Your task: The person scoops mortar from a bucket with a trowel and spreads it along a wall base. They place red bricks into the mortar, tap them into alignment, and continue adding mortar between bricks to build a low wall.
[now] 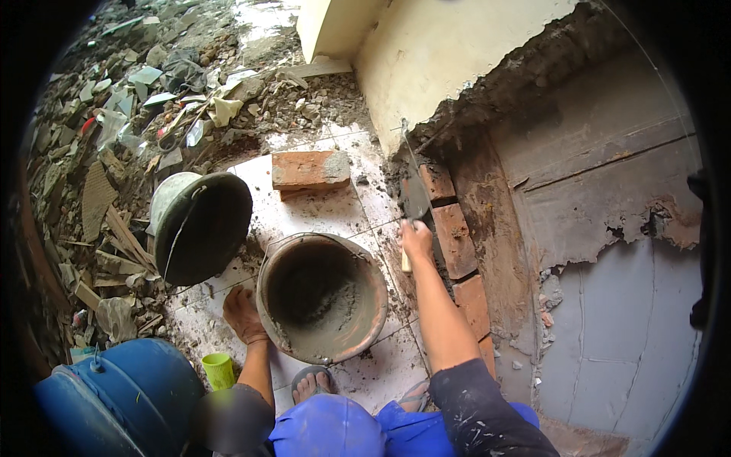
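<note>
My right hand (416, 241) is closed round the pale handle of a trowel (415, 199), whose grey, mortar-smeared blade lies beside the low row of red bricks (454, 238). Wet mortar shows along the left side of that row. Left of it, a round bucket (378, 305) holds grey mortar, thickest at the bottom. At the bucket's left side is my left hand (244, 315), fingers apart and pointing down; whether it touches the bucket or only the floor I cannot tell. A single loose brick (308, 170) with mortar on one end lies on the tiles beyond the bucket.
A second bucket (169, 199) lies tipped with its dark mouth toward me. Near my left arm stand a blue drum (141, 388) and a yellow-green cup (218, 371). Rubble (114, 152) covers the far left. A broken-edged wall (434, 61) rises ahead, with a thin string near the bricks.
</note>
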